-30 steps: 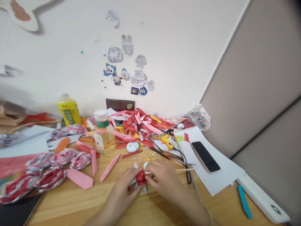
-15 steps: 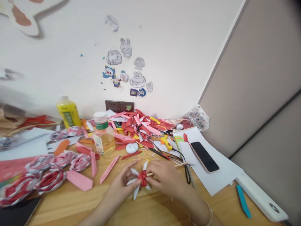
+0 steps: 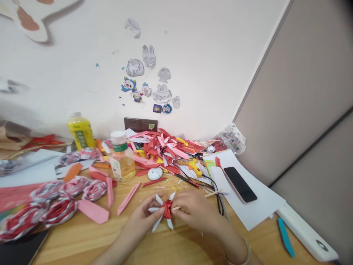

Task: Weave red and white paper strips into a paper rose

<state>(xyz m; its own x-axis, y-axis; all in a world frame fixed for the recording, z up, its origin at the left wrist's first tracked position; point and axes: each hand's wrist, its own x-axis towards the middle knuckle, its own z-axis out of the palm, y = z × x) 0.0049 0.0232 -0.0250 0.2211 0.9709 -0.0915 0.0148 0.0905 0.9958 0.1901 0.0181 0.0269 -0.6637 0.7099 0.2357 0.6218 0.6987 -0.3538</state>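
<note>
A small paper piece (image 3: 167, 209) with a folded red centre and several white arms sticking out is held over the wooden table. My left hand (image 3: 147, 213) pinches it from the left, thumb against the red centre. From the right, my right hand (image 3: 193, 209) is closed on a thin wooden stick (image 3: 176, 208), whose tip meets the red centre. The other end of the stick (image 3: 213, 193) shows beyond the back of the hand. Some fingertips are hidden behind the paper.
Behind the hands lies a heap of red, pink and white paper strips (image 3: 165, 147), with a yellow glue gun (image 3: 195, 167), a white case (image 3: 154, 173) and two bottles (image 3: 122, 162). At right, a phone (image 3: 239, 184) rests on white paper (image 3: 252, 213). Twisted paper rolls (image 3: 59, 211) lie left.
The red and white piece has turned between my fingers, so its white arms point differently. The stick tip and my right fingers have shifted slightly downward.
</note>
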